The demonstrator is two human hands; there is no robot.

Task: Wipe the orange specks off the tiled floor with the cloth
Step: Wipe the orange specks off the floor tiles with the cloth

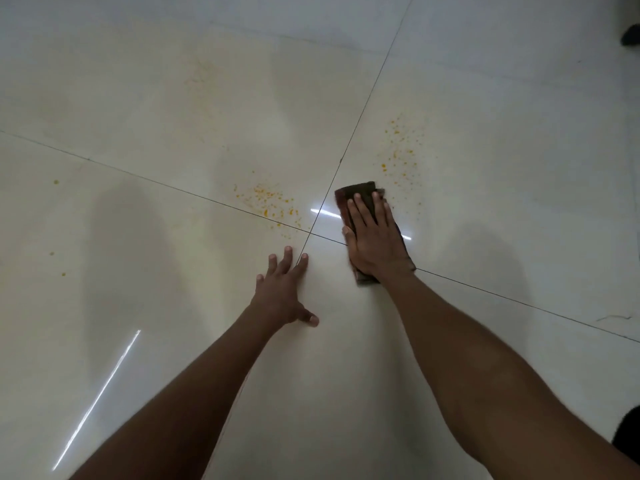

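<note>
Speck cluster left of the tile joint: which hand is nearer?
Left. The left hand rests flat just below that cluster; the right hand presses the cloth across the joint.

Two hands are in view, the left hand [282,289] and the right hand [374,237]. There is one cloth [360,194], dark and folded. Orange specks lie in two dense patches: one patch [268,202] left of the tile joint, a second patch [398,150] right of it. Three stray specks [56,182] sit far left. Two grout lines [363,109] cross on the floor [138,98], parting four tiles. Two bright light streaks [97,400] reflect off the floor.
</note>
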